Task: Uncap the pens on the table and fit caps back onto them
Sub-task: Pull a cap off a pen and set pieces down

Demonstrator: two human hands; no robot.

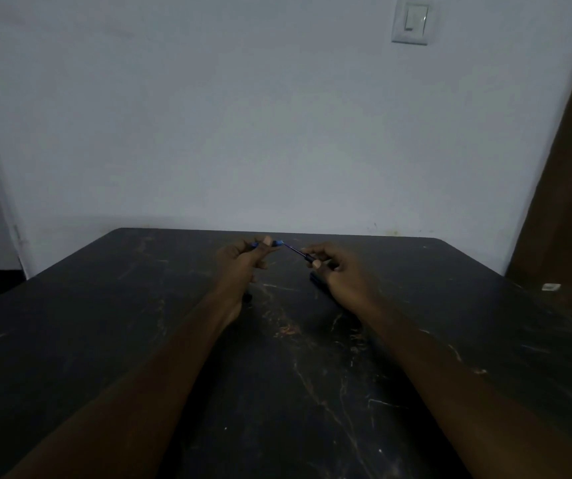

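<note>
- The left hand (241,259) has its fingers curled, with the thumb pressed over the middle of a blue cap (279,242), so the cap is pinched crosswise and a bit of blue shows on either side of the thumb.
- The right hand (338,269) grips a pen (298,251) between thumb and curled fingers. Its slim front end sticks out beyond the fingertips and slants up towards the cap.
- The pen's tip sits right at the end of the cap nearest the right fingers (whether it is already inside cannot be told in this dim light).
- Both hands hover above the dark, scratched table (139,305).
- A dark object (315,281), too dim to identify, lies on the table just beneath the right fingers.
- A light switch (412,22) is on the wall (208,115) far beyond the fingertips.
</note>
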